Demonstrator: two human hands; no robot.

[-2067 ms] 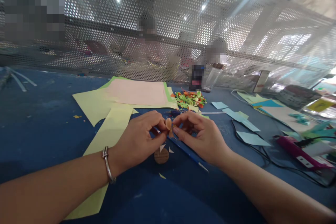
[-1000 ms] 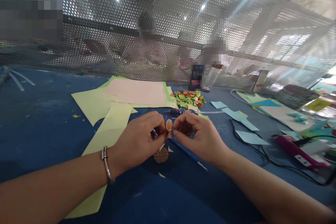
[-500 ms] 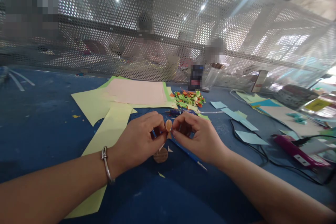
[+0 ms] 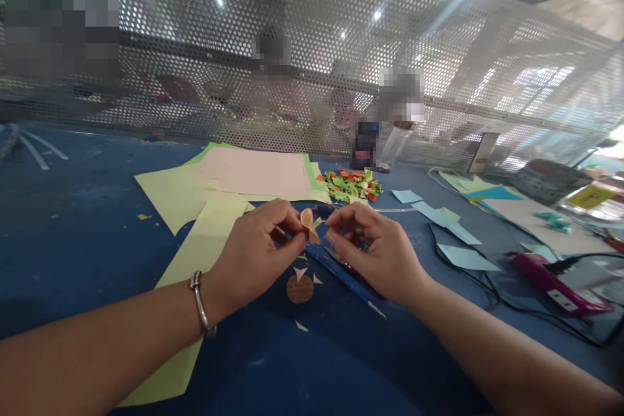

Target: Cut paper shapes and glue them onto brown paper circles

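A small peach-coloured piece of folded paper point(image 4: 307, 218), looped at the top and flared below, is pinched between the thumb and finger of my left hand point(image 4: 268, 234). Just to its right, my right hand point(image 4: 373, 244) has its fingers curled and thumb close to the fingertip, a small gap from the paper; whether it pinches anything is hidden. Beneath my right hand, a pointed tool point(image 4: 338, 258) shows partly, its kind unclear. A blue pen-like stick point(image 4: 351, 286) lies on the table. Below the hands is a round brown disc point(image 4: 299, 289) with a pale paper scrap point(image 4: 299, 273) on its edge.
Yellow paper point(image 4: 192, 266) and pink sheets point(image 4: 258, 169) lie at left and back. Beyond the hands is a heap of green and orange paper pieces point(image 4: 353, 185). Light-blue slips point(image 4: 468, 257), a black cable and a magenta power strip point(image 4: 560, 283) are right. A perforated screen point(image 4: 312, 97) stands behind.
My right hand has drawn slightly away from the peach paper, which stays in my left hand and has turned and tilted. More of the disc and the pointed tool now shows.
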